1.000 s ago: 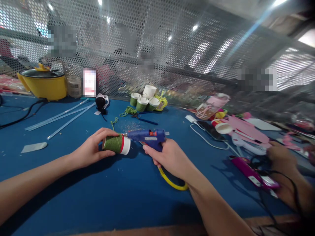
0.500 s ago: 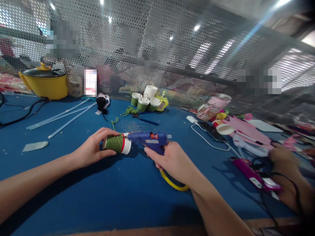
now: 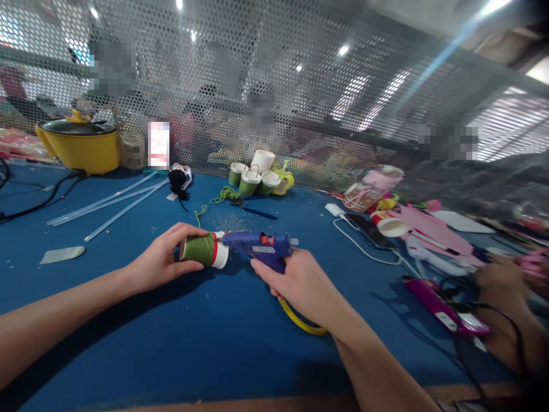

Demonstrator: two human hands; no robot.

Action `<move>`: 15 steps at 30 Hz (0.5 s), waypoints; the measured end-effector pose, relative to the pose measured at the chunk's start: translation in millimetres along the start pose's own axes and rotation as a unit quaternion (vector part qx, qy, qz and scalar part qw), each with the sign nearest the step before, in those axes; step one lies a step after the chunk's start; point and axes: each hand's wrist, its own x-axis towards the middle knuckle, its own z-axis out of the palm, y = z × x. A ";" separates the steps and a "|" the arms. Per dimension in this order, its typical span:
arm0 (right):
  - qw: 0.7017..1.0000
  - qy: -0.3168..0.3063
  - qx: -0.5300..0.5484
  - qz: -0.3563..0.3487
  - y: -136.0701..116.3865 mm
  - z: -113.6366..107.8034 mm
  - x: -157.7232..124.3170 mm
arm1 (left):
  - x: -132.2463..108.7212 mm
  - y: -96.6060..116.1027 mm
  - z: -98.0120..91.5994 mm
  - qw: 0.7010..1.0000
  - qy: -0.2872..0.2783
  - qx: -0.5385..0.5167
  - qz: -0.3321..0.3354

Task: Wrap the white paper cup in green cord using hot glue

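My left hand (image 3: 174, 254) is wrapped round a paper cup (image 3: 198, 250) lying on its side, its rim end pointing right. Green yarn covers most of the cup, with a red band and white rim left bare. In my right hand (image 3: 295, 274) is a blue glue gun (image 3: 253, 243), its nozzle touching or very near the cup by the yarn's edge. A clear glue stick end sticks out of the gun's back. Loose green yarn (image 3: 225, 194) trails on the blue table (image 3: 240, 349) behind the cup.
Small green-wrapped cups (image 3: 249, 183), pliers (image 3: 257, 210) and black yarn (image 3: 178, 180) stand or lie farther back. Glue sticks (image 3: 124, 203) and a yellow pot (image 3: 83, 146) are left. Rightward are a phone (image 3: 371, 229), a purple power strip (image 3: 444, 306) and another person's hand (image 3: 500, 280).
My hands, the cup and the glue gun hold nearly the same place. At the right edge the other person's hand has shifted slightly.
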 end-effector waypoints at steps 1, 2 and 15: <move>1.000 -0.001 -0.002 -0.001 -0.1 -0.3 -0.7 | 0.0 -0.6 0.2 1.000 0.001 -0.005 -0.006; 1.000 -0.002 -0.006 -0.003 -0.2 -0.5 -1.2 | 0.0 -1.1 0.4 1.000 0.003 -0.008 -0.012; 0.999 -0.003 -0.048 -0.015 1.4 0.1 -4.4 | 0.1 -5.4 1.6 0.998 0.014 -0.028 -0.046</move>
